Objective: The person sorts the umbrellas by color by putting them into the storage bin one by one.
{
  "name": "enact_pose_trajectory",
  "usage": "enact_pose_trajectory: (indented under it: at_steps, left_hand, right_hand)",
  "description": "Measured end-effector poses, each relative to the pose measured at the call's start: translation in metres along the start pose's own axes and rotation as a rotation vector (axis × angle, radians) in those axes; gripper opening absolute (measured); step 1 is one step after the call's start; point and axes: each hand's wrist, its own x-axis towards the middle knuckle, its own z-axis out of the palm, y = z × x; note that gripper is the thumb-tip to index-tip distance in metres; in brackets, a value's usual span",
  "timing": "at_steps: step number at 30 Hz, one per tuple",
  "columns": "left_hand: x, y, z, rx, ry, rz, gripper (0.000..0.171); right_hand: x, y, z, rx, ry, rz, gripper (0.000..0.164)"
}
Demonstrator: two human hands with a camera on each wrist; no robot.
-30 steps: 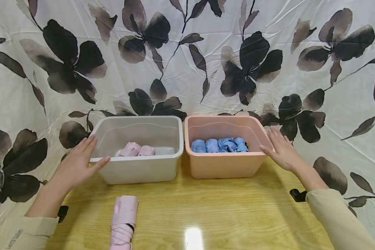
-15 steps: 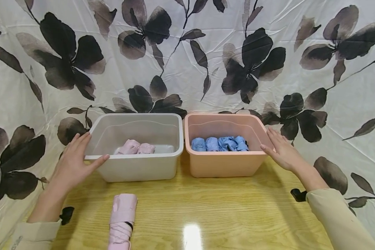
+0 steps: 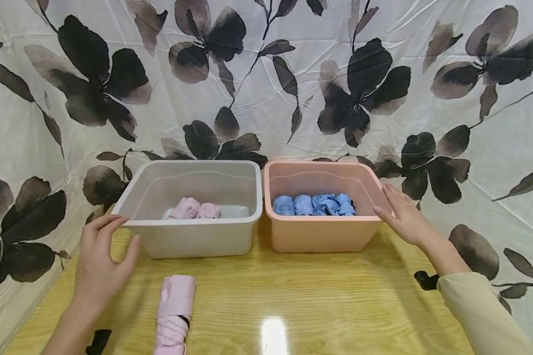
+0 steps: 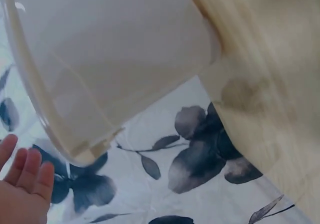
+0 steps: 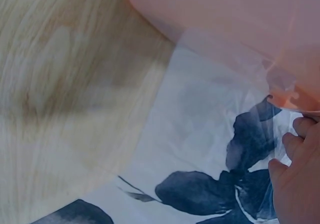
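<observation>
In the head view my left hand is at the front left corner of the off-white bin, fingers relaxed, fingertips right by the rim. The left wrist view shows this hand with loose fingers beside the bin. My right hand lies with straight fingers along the right rim of the peach bin. Two pink rolled bundles sit in the off-white bin, several blue ones in the peach bin. A long pink fabric roll with a black band, like a folded umbrella, lies in front.
Both bins stand side by side at the back of the wood-grain table, a narrow gap between them. Right behind them hangs a white curtain with dark flowers, which also comes round both sides.
My left hand has left the off-white bin's left side and drawn back toward the front, its fingers bending a little. My right hand keeps its place on the peach bin.
</observation>
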Motion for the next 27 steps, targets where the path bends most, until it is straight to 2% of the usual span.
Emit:
enact_pose_trajectory:
  at_steps: [4,11,19,27]
  left_hand:
    - [-0.013,0.012,0.0,-0.038,-0.053,0.002,0.052]
    - [-0.041,0.022,0.009,-0.068,-0.224,-0.034,0.054]
    - [-0.065,0.019,0.021,0.051,-0.441,-0.084,0.051]
    - [-0.075,0.016,0.026,0.152,-0.646,-0.163,0.06]
  right_hand:
    - [-0.001,0.001,-0.001,0.022,0.021,-0.021,0.08]
    - [-0.002,-0.001,-0.001,0.048,0.007,-0.009,0.08]
    - [-0.001,-0.001,0.0,0.06,-0.015,0.014,0.081]
    - [0.0,0.001,0.001,0.066,0.0,0.005,0.08]
